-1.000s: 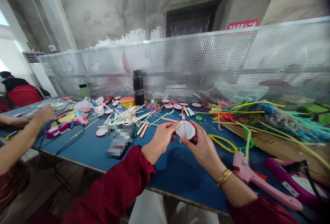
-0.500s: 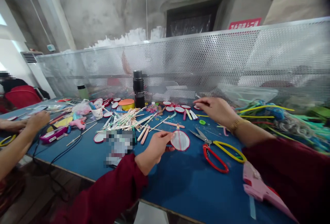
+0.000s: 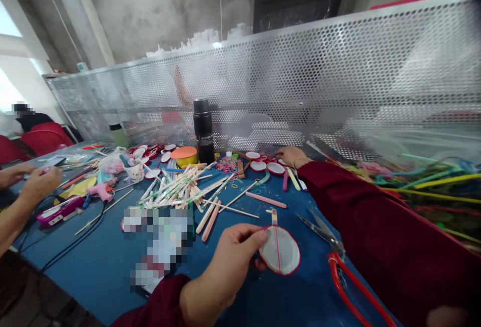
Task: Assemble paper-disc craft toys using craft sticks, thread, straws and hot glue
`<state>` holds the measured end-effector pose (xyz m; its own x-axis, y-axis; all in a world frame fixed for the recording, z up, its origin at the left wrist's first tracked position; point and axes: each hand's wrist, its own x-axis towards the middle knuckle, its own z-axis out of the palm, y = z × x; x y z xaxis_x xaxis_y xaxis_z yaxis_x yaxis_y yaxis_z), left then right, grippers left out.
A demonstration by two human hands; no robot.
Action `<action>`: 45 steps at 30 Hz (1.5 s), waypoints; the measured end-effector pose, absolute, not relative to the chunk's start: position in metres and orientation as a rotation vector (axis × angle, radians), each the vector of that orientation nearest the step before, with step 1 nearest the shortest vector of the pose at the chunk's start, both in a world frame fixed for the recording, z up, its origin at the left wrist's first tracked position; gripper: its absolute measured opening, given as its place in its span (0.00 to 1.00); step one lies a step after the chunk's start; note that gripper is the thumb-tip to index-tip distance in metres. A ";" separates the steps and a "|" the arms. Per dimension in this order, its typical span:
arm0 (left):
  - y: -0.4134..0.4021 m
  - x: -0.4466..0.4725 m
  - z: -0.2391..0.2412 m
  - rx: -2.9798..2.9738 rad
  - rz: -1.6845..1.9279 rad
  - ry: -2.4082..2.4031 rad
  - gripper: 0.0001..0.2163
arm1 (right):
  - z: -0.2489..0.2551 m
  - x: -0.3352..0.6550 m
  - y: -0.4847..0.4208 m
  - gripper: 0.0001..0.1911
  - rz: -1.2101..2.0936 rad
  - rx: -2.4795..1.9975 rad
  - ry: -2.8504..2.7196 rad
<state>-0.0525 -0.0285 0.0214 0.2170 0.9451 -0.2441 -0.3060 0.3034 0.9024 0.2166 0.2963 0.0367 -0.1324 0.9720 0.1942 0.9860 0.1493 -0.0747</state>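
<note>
Pinched between the thumb and fingers of my left hand (image 3: 235, 257) is a round white disc (image 3: 287, 252) with a red rim and a red line across its middle. A small pale tab stands at its top edge. My right hand (image 3: 292, 156) is stretched far forward, at the red-rimmed white discs (image 3: 275, 168) by the partition. Its fingers point down and look closed together, but their tips and anything in them are too small to make out. Partly covered by my right sleeve, scissors (image 3: 330, 241) with red handles lie on the blue table (image 3: 255, 299).
Craft sticks (image 3: 184, 186) are heaped mid-table before a black flask (image 3: 203, 134). A perforated metal partition (image 3: 300, 81) runs along the back. At left, another person's hands (image 3: 39, 184) work near a pink glue gun (image 3: 102, 189). Coloured pipe-cleaner-like strands (image 3: 439, 179) lie right.
My right hand has reached farther forward among the discs at the partition. My left hand still holds its disc, now nearer the camera. The view has tilted down and come closer.
</note>
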 end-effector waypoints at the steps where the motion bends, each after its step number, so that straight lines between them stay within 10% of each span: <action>1: -0.028 -0.052 0.020 0.834 1.020 0.956 0.30 | 0.034 0.217 0.302 0.18 -0.092 -1.926 -2.237; 21: -0.028 -0.054 0.013 0.944 0.946 0.933 0.29 | 0.057 0.206 0.267 0.17 -0.219 -2.045 -2.095; 45: -0.006 -0.046 -0.019 1.364 1.001 1.144 0.11 | 0.123 0.210 -0.093 0.12 -0.208 -1.529 -2.203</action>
